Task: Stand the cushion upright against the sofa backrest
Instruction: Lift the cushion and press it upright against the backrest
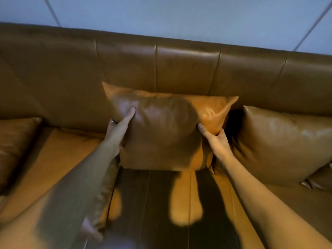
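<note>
Holding the orange leather cushion [161, 130] upright at the centre, its top leaning on the sofa backrest [186, 69] at 12 o'clock, the left hand [118, 130] and right hand [217, 139] clasped its side edges. The placing step seemed nearly finished; next, a gentle release, checking it stood.

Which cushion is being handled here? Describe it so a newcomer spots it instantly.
On the brown sofa, look mid-seat against the backrest. The cushion stands upright there, gripped at its sides by the left hand and right hand; neighbouring cushions are untouched.
</note>
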`<action>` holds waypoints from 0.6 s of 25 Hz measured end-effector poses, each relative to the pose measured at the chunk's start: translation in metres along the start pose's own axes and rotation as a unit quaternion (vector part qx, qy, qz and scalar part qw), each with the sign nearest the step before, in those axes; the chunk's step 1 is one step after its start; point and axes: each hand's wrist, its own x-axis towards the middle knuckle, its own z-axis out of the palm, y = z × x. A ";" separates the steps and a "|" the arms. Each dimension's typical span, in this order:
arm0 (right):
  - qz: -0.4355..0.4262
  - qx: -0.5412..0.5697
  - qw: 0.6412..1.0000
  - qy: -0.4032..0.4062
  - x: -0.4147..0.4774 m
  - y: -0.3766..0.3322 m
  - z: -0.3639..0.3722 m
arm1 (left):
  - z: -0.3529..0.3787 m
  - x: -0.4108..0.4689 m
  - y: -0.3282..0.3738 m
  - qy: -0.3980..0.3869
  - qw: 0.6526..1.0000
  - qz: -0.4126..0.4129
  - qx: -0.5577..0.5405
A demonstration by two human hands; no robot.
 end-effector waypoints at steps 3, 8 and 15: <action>0.048 0.006 0.998 0.029 0.019 0.027 0.010 | 0.012 0.027 -0.017 -0.023 0.999 -0.044 0.011; 0.035 0.016 0.996 0.084 0.036 0.038 0.020 | 0.029 0.052 -0.027 -0.018 0.998 -0.045 -0.028; 0.006 0.049 0.991 0.121 0.038 0.047 0.017 | 0.038 0.065 -0.034 0.020 0.999 -0.026 -0.029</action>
